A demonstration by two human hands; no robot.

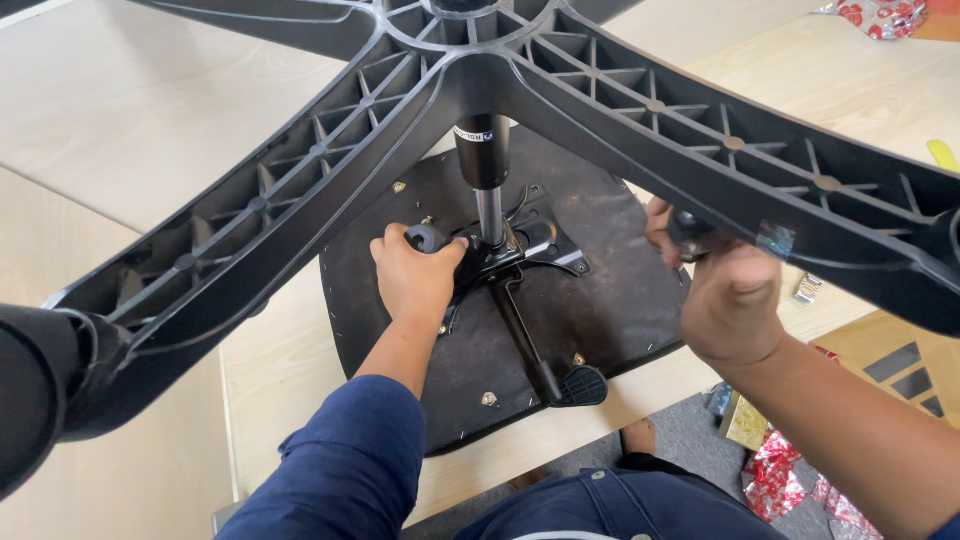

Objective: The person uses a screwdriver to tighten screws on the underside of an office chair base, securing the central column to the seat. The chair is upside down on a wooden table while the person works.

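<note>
Head camera looks down on an upside-down chair seat (600,300) lying flat on the tabletop (120,120), its near edge hanging a little past the tabletop edge. Left hand (415,280) wraps its grip tight round a round black knob (425,238) beside the metal post (488,215). Right hand (730,305) closes its grip on a small black part (690,232) at the seat's right edge. Big black star-shaped legs (650,120) spread over both hands, leaving little room. Shiny wrappers (780,480) lie on the floor.

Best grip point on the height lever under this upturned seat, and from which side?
Take the height lever by its flat paddle end, probably from the near seat edge: the paddle juts toward that edge, clear of the left hand on the round knob and the star base overhead.
</note>
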